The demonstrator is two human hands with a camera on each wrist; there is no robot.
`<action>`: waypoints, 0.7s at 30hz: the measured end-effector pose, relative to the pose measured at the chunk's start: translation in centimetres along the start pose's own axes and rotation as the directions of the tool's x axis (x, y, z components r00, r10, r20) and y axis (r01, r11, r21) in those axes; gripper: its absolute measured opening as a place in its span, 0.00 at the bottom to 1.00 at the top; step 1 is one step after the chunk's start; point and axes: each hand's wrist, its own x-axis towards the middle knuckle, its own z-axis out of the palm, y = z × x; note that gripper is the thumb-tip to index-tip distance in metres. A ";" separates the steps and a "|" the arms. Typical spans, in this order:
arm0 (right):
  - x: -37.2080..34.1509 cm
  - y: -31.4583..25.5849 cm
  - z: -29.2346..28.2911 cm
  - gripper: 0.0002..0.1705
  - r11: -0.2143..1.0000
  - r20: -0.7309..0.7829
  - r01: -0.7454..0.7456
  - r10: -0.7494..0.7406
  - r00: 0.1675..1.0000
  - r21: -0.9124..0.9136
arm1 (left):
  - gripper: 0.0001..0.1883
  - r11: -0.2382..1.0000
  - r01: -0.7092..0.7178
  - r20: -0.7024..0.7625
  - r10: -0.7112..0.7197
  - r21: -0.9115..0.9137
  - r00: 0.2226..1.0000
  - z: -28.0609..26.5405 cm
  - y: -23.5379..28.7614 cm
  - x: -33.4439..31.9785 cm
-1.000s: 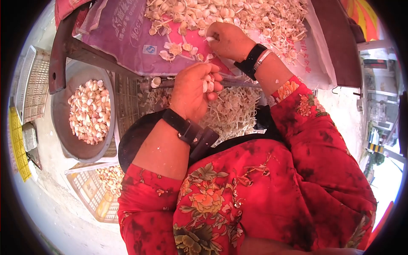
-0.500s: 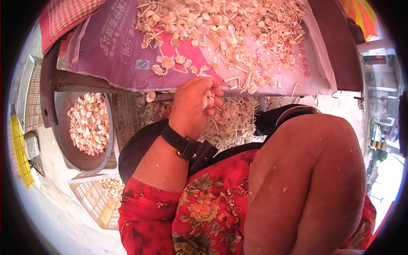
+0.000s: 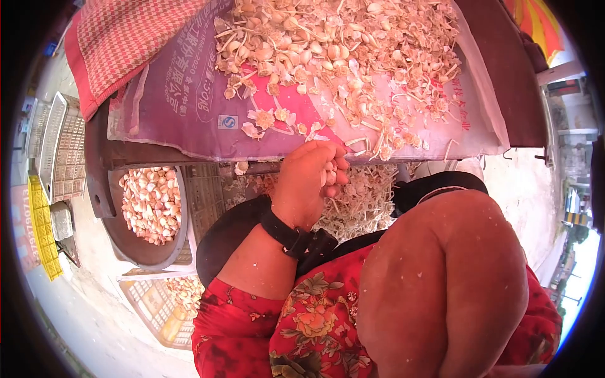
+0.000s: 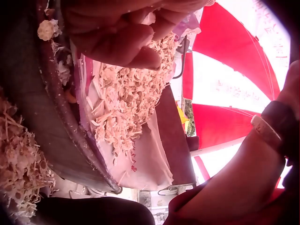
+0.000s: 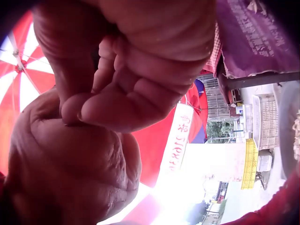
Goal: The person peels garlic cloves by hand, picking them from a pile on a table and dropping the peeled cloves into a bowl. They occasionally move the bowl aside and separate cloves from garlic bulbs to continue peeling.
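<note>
My left hand (image 3: 304,183) is just below the front edge of the table. Its curled fingers hold several garlic cloves (image 3: 329,173) against the palm. Close beyond it, a pile of garlic cloves and dry skins (image 3: 353,47) covers a purple and pink printed sack (image 3: 170,113). The bent right arm (image 3: 441,277) looms large near the head camera, its hand out of that view. In the right wrist view my right hand (image 5: 145,79) has curled fingers, thumb and fingertip together right at a rounded patch of skin; nothing held shows.
A dark bowl (image 3: 142,257) full of garlic cloves stands left of the table. Below it is a plastic crate (image 3: 142,299) with more cloves. Under the table edge lies a heap of garlic stalks and skins (image 3: 359,205). A checked red cloth (image 3: 132,44) covers the table's far left corner.
My right hand has left the garlic pile and risen towards the head, out of the head view. The left hand keeps its cloves in nearly the same place. The head view has shifted slightly.
</note>
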 end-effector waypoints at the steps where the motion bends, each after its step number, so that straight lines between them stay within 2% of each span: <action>1: 0.1 0.1 0.0 0.08 1.000 0.005 0.012 -0.012 1.000 0.013 | 0.11 1.000 -0.009 0.011 0.009 0.001 1.000 -0.2 -0.1 -0.1; 3: 0.1 0.4 0.0 0.07 0.999 0.010 0.033 -0.033 0.999 0.029 | 0.11 1.000 -0.026 0.043 0.025 0.005 0.999 -0.4 -0.2 0.1; 6: 0.2 0.5 0.1 0.07 0.997 0.019 0.053 -0.054 0.998 0.052 | 0.11 1.000 -0.025 0.013 0.025 0.007 1.000 -0.3 0.0 -0.2; 9: 0.4 0.9 -0.1 0.07 0.994 0.015 0.084 -0.086 0.996 0.075 | 0.11 0.994 -0.044 -0.009 0.043 -0.096 0.999 0.0 -0.2 -0.4; 16: 0.9 1.2 0.2 0.07 0.977 0.039 0.156 -0.164 0.986 0.144 | 0.12 0.995 -0.071 0.003 0.071 -0.073 0.997 -0.2 0.4 -0.9; 19: 1.0 -1.5 -0.7 0.11 0.995 0.021 -0.037 0.035 0.999 0.097 | 0.15 0.985 -0.064 0.033 0.070 -0.159 0.997 -0.6 -0.2 -1.0; 21: 0.6 -3.0 -1.7 0.12 0.980 -0.098 -0.187 0.179 0.979 -0.073 | 0.18 0.969 -0.034 0.056 0.049 -0.243 0.997 -0.9 -0.4 -0.9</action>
